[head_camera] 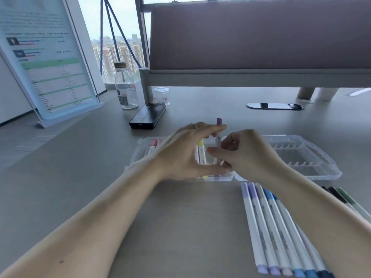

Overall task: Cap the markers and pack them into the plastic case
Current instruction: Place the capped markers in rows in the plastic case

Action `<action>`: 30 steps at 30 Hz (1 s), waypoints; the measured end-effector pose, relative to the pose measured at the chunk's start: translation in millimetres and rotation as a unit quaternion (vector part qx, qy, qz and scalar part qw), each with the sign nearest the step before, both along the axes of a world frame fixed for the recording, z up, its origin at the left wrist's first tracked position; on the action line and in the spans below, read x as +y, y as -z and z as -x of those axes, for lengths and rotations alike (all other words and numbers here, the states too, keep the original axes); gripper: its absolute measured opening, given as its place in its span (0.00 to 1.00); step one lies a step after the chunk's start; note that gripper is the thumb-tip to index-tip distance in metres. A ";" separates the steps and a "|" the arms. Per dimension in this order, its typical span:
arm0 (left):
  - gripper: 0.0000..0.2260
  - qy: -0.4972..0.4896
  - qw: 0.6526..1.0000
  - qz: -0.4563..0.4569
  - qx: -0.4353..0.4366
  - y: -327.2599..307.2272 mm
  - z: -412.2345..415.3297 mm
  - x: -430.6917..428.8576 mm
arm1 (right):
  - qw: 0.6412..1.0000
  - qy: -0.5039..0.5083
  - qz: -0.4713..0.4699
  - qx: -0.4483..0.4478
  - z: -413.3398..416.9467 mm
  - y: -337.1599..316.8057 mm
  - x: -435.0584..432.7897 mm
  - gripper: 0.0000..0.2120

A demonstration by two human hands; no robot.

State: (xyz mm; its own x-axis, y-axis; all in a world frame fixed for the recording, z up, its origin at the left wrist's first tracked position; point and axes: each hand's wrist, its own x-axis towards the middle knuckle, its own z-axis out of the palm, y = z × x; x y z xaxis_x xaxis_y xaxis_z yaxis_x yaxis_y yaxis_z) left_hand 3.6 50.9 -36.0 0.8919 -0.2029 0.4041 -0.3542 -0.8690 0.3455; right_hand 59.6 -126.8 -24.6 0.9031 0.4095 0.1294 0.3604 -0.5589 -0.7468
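The open case sat mid-surface [80,167], its base [137,155] left and its lid [313,157] right. Packed markers [201,151] lay in the base. Above it, the left hand [180,155] and right hand [247,155] flanked an upright marker [218,137]. A row of markers [271,227] lay before the lid, with more markers [345,199] further right. Behind the base lay a phone [147,117], behind that a bottle [125,87] and a jar [160,95], and at far left a sign stand [48,63].
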 end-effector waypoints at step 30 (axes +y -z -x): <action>0.47 -0.106 0.978 -0.037 0.173 -4.6 1.5 10.6 | 0.996 -0.078 0.024 0.017 -0.6 4.5 -10.0 0.09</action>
